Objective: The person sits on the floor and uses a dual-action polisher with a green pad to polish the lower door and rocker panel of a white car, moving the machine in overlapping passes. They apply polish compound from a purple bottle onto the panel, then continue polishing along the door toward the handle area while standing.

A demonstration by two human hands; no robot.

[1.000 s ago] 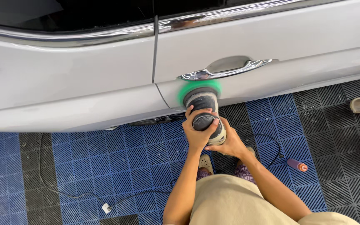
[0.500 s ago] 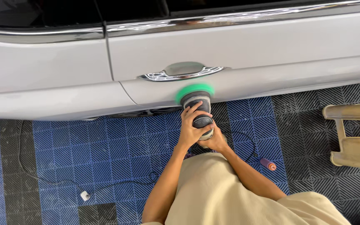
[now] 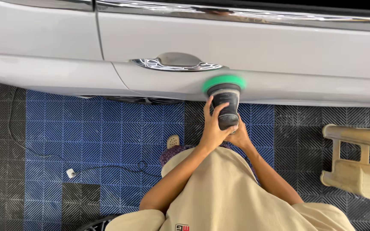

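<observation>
Blue and grey grid floor tiles (image 3: 108, 124); beige plastic stool (image 3: 358, 162) at right

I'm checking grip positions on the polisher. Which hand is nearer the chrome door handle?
Left. The left hand wraps the polisher on the side toward the chrome door handle; the right hand sits behind the polisher's lower end, farther from it.

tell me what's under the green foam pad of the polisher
The round green foam pad presses flat on the white car door panel. The paint directly beneath it is covered. Both hands grip the black polisher body.
</observation>
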